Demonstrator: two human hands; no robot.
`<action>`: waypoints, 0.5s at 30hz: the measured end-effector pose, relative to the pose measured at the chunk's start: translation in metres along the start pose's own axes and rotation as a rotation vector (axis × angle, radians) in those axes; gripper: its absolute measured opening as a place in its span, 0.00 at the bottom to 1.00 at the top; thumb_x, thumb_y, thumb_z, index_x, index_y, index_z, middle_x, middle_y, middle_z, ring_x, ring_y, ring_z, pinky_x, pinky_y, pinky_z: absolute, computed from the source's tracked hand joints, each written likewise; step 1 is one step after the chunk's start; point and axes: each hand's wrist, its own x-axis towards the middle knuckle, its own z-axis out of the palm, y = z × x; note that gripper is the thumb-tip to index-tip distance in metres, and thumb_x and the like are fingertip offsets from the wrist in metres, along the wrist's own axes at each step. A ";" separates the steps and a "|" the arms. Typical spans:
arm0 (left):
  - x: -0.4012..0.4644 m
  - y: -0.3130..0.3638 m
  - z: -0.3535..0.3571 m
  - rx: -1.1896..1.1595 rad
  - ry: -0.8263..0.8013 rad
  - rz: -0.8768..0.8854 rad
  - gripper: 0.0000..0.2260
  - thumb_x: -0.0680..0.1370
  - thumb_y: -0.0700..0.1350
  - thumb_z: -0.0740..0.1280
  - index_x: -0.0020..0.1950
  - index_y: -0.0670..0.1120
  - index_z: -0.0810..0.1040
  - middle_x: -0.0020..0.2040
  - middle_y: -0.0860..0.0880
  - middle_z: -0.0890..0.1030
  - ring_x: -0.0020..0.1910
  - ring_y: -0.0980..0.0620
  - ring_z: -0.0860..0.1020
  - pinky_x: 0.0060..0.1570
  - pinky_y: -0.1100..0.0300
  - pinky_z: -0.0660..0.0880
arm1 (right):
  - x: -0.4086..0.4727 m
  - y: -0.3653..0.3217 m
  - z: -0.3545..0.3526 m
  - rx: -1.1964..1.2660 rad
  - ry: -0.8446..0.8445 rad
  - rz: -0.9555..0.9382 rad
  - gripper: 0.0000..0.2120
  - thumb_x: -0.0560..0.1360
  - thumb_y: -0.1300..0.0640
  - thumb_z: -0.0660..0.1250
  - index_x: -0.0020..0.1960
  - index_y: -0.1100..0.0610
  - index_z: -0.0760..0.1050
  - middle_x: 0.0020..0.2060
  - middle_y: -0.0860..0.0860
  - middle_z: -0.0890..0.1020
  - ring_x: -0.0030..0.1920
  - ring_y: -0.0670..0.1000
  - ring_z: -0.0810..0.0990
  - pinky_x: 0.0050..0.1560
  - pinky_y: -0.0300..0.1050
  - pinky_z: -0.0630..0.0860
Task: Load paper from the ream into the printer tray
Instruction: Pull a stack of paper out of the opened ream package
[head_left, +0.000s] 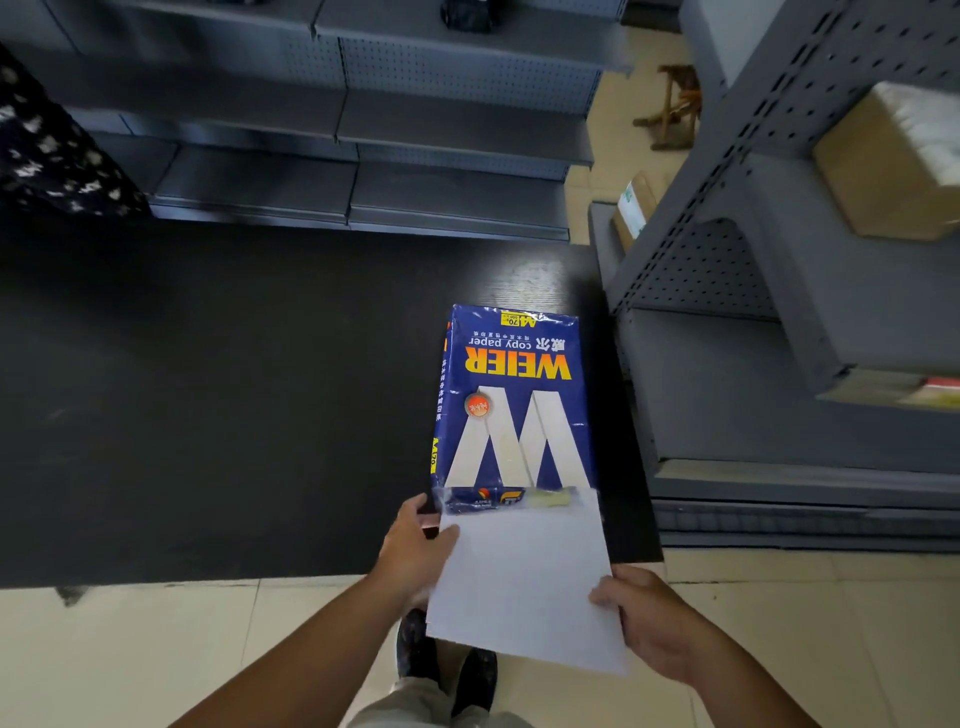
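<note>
A blue ream of copy paper (511, 400) lies on the dark table (234, 395) near its right front corner, its near end torn open. A stack of white sheets (524, 582) sticks out of that open end towards me, past the table's front edge. My left hand (415, 551) grips the stack's left edge beside the wrapper's mouth. My right hand (644, 618) holds its right edge, thumb on top. No printer or tray is in view.
Grey metal shelving (363, 130) runs behind the table. A second shelf unit (779, 312) stands close on the right and carries a cardboard box (893, 161). A small box (636, 208) sits behind the table corner. Tiled floor and my shoes (447, 665) are below.
</note>
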 end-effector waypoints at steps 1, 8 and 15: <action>-0.003 -0.003 0.003 0.046 -0.011 0.018 0.27 0.75 0.47 0.69 0.72 0.52 0.64 0.56 0.53 0.79 0.53 0.50 0.80 0.53 0.47 0.79 | 0.001 0.003 0.003 0.010 0.057 -0.014 0.10 0.75 0.66 0.63 0.54 0.65 0.79 0.49 0.62 0.86 0.48 0.61 0.84 0.51 0.53 0.78; -0.050 -0.034 0.026 0.134 0.105 0.225 0.22 0.78 0.42 0.60 0.70 0.59 0.68 0.56 0.54 0.82 0.52 0.52 0.80 0.57 0.50 0.78 | -0.008 0.024 0.027 -0.069 0.233 -0.250 0.19 0.78 0.61 0.65 0.66 0.47 0.70 0.56 0.52 0.81 0.53 0.55 0.82 0.57 0.54 0.79; -0.135 -0.082 0.053 0.154 0.277 0.372 0.21 0.80 0.41 0.59 0.70 0.58 0.68 0.58 0.55 0.80 0.52 0.51 0.79 0.54 0.55 0.76 | -0.058 0.087 0.013 -0.114 0.163 -0.415 0.27 0.78 0.64 0.63 0.72 0.42 0.66 0.60 0.49 0.80 0.57 0.52 0.81 0.61 0.54 0.77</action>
